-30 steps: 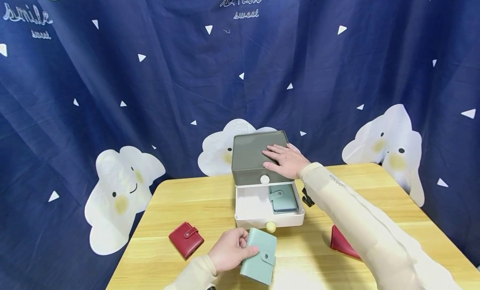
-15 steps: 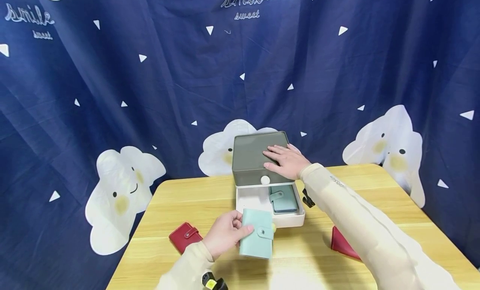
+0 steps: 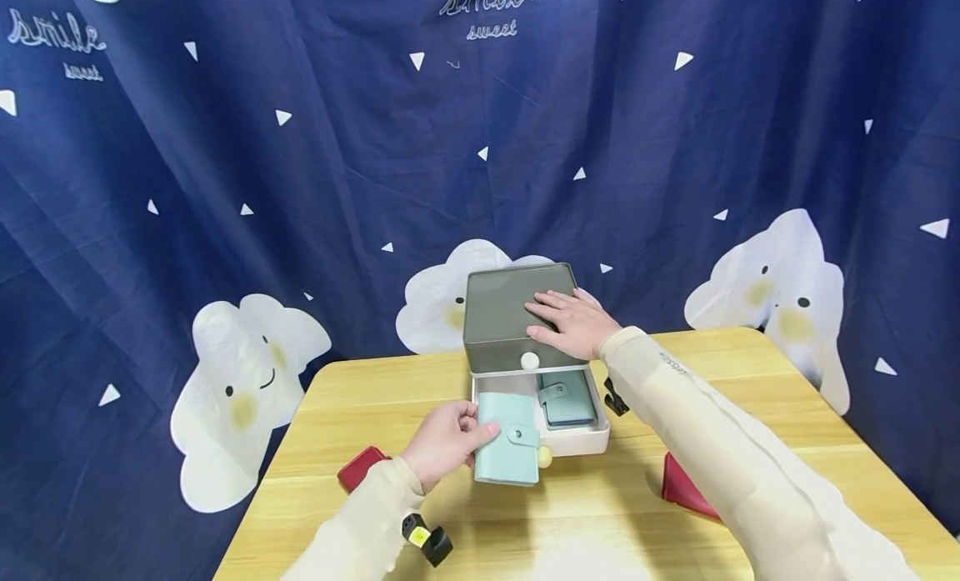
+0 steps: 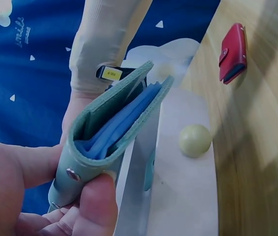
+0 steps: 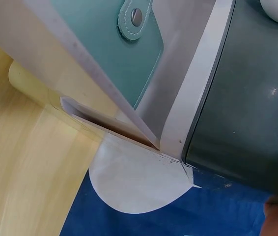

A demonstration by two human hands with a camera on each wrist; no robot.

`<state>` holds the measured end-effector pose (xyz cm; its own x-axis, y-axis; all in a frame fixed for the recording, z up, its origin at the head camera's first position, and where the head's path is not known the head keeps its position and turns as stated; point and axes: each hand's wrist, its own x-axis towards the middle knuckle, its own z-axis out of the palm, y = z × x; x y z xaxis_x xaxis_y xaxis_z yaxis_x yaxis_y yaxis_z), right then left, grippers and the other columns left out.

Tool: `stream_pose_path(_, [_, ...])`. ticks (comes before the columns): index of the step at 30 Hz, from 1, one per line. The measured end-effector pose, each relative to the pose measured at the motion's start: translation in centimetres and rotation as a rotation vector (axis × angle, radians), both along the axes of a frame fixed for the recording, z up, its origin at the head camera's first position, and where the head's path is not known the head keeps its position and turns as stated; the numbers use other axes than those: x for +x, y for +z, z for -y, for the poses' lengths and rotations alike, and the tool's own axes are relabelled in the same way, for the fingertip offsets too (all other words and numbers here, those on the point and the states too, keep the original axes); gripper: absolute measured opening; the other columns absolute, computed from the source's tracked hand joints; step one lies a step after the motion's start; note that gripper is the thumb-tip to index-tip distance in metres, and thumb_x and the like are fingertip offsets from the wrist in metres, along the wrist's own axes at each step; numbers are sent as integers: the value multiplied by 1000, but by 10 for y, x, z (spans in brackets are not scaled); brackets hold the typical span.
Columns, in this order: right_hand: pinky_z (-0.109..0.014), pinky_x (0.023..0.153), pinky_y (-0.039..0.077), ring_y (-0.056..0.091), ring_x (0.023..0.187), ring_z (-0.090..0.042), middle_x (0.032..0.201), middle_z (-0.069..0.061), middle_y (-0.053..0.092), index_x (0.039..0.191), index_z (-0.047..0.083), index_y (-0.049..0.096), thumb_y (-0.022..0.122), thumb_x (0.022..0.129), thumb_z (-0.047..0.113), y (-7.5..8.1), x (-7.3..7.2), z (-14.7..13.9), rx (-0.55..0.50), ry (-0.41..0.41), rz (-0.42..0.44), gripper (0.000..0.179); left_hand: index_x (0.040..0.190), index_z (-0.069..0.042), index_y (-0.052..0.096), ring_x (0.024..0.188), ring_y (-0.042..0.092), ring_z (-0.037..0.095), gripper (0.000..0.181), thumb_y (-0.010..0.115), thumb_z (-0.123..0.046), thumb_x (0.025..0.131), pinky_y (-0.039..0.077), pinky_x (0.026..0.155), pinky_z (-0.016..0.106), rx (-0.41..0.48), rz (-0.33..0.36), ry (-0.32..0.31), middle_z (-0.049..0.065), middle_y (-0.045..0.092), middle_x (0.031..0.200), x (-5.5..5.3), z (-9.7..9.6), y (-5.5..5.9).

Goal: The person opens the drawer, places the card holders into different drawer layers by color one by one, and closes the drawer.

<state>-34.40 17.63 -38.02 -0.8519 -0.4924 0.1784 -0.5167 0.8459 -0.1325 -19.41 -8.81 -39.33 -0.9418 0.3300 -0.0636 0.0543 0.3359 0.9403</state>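
Note:
My left hand point(image 3: 444, 444) pinches a pale green card wallet point(image 3: 507, 439) by its left edge, thumb on top and fingers beneath. In the left wrist view blue sleeves show between the covers of this wallet point(image 4: 104, 120). It hangs over the front of a pulled-out white drawer point(image 3: 577, 442), hiding the drawer's left part. A second, darker green wallet point(image 3: 568, 398) lies in the drawer's right side. My right hand point(image 3: 572, 323) rests spread on the grey top of the small drawer box point(image 3: 498, 302).
One red wallet point(image 3: 362, 468) lies left on the wooden table point(image 3: 360, 398), partly behind my left sleeve. Another red wallet point(image 3: 686, 489) lies right, partly behind my right sleeve. A yellow knob point(image 3: 545, 457) sticks out from the drawer front. Behind the table hangs a blue curtain point(image 3: 360, 147).
My left hand has carried the pale green wallet up and away from me, from before the drawer to over its front left. My right hand stays on the box.

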Motion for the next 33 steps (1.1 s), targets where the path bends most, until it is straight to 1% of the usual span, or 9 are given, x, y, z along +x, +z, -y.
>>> stream_pose_path(3, [-50,115,10,22,144,-21,155,2,31,149,29,37,20,92,74,1,1,0,4,-4,7,74,101,7,59,62,62,14,25,67,-14,91,56,57,37,17,28,-9,5,65,72,-6,-1,3])
stream_pose_path(6, [-50,115,10,22,144,-20,155,3,31,149,29,37,21,92,73,2,2,0,7,-5,13,73,101,8,59,62,63,14,23,66,-13,92,56,60,39,17,52,-7,6,67,74,-13,-2,4])
stream_pose_path(9, [-50,116,10,22,144,-20,155,2,31,149,29,37,22,92,73,3,3,1,4,-4,12,73,100,8,59,62,62,14,23,65,-12,92,56,59,37,5,63,4,6,67,75,-17,-3,5])
stream_pose_path(12, [-50,116,10,23,144,-20,154,2,31,148,29,37,22,93,72,3,2,1,-1,-2,6,72,99,8,59,62,61,14,21,64,-12,92,55,57,32,-4,81,16,6,66,75,-21,-5,6])
stream_pose_path(15, [-50,116,9,23,144,-21,154,2,31,148,28,38,22,92,73,2,2,1,-8,1,-1,74,97,7,59,60,61,13,20,64,-11,92,54,55,28,-24,96,23,6,65,74,-25,-7,5])
stream_pose_path(20, [-49,116,9,23,144,-20,155,3,31,148,29,38,20,91,75,-2,-1,0,-14,1,-6,76,91,5,59,60,60,12,17,63,-11,93,54,55,27,-78,101,43,6,63,73,-34,-10,3])
stream_pose_path(27, [-48,116,8,22,144,-19,155,4,30,148,31,37,18,90,77,-4,-2,0,-10,-6,-9,77,91,5,63,60,61,12,18,62,-13,94,55,56,28,-120,118,52,7,64,75,-42,-13,4])
stream_pose_path(33, [-48,116,8,22,144,-19,155,4,30,148,30,37,19,90,76,-2,-2,0,-14,-6,-5,76,92,6,64,60,61,11,20,60,-13,95,55,56,26,-100,170,56,8,63,73,-46,-16,0])
